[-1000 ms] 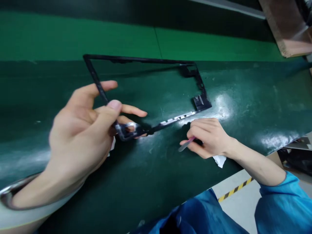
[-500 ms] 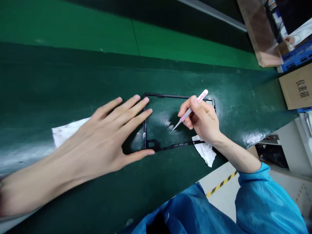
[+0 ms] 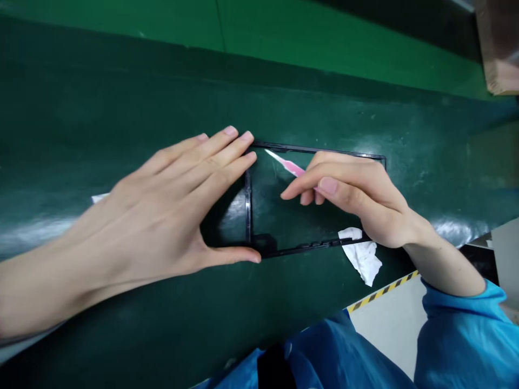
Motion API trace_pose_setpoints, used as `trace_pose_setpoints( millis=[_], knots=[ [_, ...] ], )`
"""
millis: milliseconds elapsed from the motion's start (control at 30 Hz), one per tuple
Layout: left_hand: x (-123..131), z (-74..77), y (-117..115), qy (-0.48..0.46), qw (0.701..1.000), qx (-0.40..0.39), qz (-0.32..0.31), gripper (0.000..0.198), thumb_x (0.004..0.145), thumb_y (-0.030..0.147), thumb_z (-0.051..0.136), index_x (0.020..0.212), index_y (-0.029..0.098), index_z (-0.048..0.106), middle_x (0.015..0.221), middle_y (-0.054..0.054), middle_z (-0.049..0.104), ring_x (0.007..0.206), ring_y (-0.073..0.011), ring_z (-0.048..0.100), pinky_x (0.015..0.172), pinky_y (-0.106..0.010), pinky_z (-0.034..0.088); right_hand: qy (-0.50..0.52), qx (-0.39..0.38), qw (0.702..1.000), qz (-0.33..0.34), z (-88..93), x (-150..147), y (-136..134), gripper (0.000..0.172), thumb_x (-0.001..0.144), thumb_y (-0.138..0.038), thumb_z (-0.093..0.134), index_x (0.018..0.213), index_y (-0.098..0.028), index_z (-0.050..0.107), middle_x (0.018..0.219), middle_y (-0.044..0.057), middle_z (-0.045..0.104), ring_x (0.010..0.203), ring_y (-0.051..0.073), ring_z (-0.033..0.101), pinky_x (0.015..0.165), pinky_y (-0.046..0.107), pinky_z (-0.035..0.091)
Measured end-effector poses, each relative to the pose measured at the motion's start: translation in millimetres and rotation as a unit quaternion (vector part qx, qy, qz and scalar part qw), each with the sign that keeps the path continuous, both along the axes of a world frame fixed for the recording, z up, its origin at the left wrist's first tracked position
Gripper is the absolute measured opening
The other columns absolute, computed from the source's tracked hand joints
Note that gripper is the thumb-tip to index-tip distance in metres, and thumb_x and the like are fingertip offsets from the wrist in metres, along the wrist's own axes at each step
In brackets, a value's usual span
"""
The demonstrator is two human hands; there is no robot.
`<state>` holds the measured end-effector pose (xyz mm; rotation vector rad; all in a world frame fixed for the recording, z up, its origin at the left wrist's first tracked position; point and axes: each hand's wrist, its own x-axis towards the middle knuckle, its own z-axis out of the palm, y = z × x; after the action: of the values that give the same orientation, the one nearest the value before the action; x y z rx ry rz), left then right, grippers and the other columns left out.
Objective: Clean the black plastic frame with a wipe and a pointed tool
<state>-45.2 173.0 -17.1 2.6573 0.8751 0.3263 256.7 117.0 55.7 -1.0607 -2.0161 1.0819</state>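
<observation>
A thin black rectangular frame [image 3: 248,208] lies flat on the dark green table. My left hand [image 3: 162,200] is open, fingers stretched out, its fingertips at the frame's upper left corner and its thumb at the lower left one. Between the thumb and fingers of my right hand [image 3: 357,189] is a pair of pink and white tweezers [image 3: 291,166]. Their pointed tip is just below the left part of the frame's upper bar. The rear of the tweezers and part of the frame's right end are hidden by the right hand.
Crumpled white paper [image 3: 367,262] lies by the frame's lower right bar, partly under it. Another white scrap [image 3: 98,198] shows behind my left hand. The table edge runs along the near side, with yellow-black tape [image 3: 383,292] on the floor. A brown board [image 3: 500,48] stands far right.
My right hand has turned, swinging the tweezers' tip from mid-frame up and left, close to the upper bar. The left hand stays on the frame's left end. The view has shifted.
</observation>
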Motion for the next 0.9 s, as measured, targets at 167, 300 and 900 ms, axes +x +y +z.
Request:
trace_pose_setpoints(
  millis=[167,300,900],
  knots=[
    [-2,0.4,-7,0.003,0.999,0.034,-0.01,0.121,0.085,0.105,0.032,0.178,0.028,0.017,0.19,0.004,0.026,0.179,-0.0255,0.033,0.159,-0.041,0.021,0.046,-0.089,0.994,0.037,-8.1,-11,6,0.02,0.11,-0.003,0.05,0.126,-0.007,0.062,0.107,0.003,0.073,0.097,0.005,0.07,0.087,0.017,0.059],
    [-4,1.0,-10,0.005,0.998,0.054,-0.023,0.119,0.089,0.102,0.033,0.177,0.023,0.019,0.191,0.007,0.022,0.18,-0.0184,0.028,0.157,-0.026,0.009,0.015,-0.097,0.995,0.031,-11.1,-20,12,0.04,0.1,0.005,0.045,0.138,-0.008,0.047,0.096,-0.005,0.064,0.087,0.005,0.062,0.082,0.02,0.053],
    [-9,6.9,-15,-0.007,0.995,0.094,-0.043,0.086,0.1,0.054,0.046,0.173,0.011,0.03,0.19,0.004,0.025,0.18,-0.0196,0.027,0.155,-0.032,0.016,-0.289,0.138,0.946,-0.055,-26.0,-51,-21,0.031,0.111,-0.012,0.039,0.119,-0.021,0.068,0.08,-0.004,0.06,0.059,0.009,0.044,0.052,0.031,0.015]
  ],
)
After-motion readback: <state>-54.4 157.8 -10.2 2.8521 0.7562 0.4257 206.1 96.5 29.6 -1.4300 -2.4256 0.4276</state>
